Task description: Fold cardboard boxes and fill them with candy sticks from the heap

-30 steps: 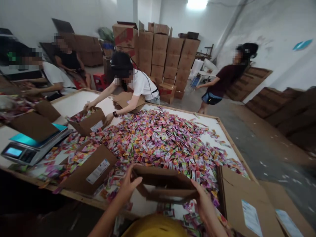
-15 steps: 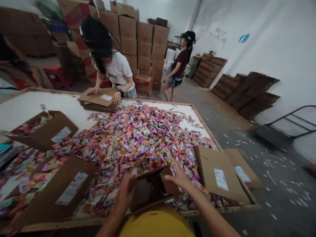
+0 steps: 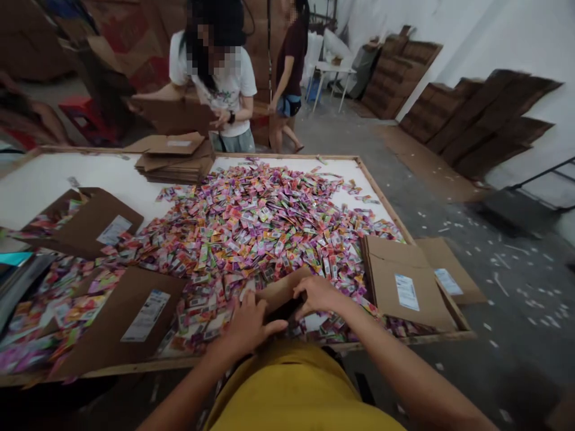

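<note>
A small cardboard box [image 3: 284, 290] lies in front of me at the near edge of the heap, its dark inside partly covered by my hands. My left hand [image 3: 252, 322] rests against its left end, fingers spread and thumb stretched toward the opening. At the right end, my right hand [image 3: 317, 295] has its fingers curled over the cardboard edge, with the thumb below. Around the box spreads a large heap of small colourful printed packets [image 3: 269, 221].
Labelled cardboard boxes lie left [image 3: 139, 311], far left [image 3: 101, 224] and right [image 3: 395, 278] on the wood-rimmed table [image 3: 395, 221]. Across it, a co-worker [image 3: 233, 78] holds a cardboard piece beside stacked flat cartons [image 3: 173, 161]. Another person [image 3: 287, 66] stands behind.
The view has shifted. My hands have come closer together over the box, and its tan far wall or flap now shows upright. The co-worker has lifted a cardboard piece off the stack.
</note>
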`<state>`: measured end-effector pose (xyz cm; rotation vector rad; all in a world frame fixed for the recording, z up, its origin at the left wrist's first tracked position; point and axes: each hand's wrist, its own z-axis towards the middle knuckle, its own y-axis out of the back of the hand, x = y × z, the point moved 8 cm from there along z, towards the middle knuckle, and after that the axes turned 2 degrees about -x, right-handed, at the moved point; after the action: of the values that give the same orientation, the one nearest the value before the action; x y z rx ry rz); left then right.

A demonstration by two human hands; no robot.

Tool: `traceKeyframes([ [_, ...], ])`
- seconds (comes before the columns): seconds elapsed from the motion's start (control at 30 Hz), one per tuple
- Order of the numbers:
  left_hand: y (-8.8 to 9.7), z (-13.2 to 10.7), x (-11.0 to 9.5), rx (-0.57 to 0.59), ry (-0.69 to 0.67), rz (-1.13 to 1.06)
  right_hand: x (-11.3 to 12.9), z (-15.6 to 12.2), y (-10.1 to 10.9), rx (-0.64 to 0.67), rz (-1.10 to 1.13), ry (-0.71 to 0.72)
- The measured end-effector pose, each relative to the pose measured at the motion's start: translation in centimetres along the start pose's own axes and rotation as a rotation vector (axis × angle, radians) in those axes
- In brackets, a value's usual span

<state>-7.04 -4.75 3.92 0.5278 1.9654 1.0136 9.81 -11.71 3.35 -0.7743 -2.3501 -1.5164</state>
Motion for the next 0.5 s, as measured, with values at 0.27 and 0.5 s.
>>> traceKeyframes([
  [0.27,-2.5,-0.5,-0.7,0.110,-0.062,0.037,2.7,-2.9,-2.7,0.278,0.258,0.275],
  [0.5,-2.8,1.1,-1.8,-0.204,-0.040,0.254,3.4,-2.7,-1.6,-0.176,-0.278,0.088],
])
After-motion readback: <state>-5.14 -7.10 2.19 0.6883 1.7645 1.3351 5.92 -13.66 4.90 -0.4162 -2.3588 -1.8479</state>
